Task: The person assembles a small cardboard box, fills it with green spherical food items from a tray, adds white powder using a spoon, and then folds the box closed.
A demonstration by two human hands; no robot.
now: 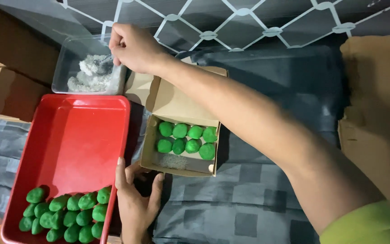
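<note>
Grey patterned bedding carries a cardboard box of soft green dough balls. Beyond it, the right hand pinches white shreds in a clear tub; the left hand rests open beside the box, best lifted from beneath.

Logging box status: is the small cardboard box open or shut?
Open: the cardboard box has its lid flap raised, showing eight green balls inside.

Bed, grey checked cover: red tray, clear tub, small carton, flat cardboard.
</note>
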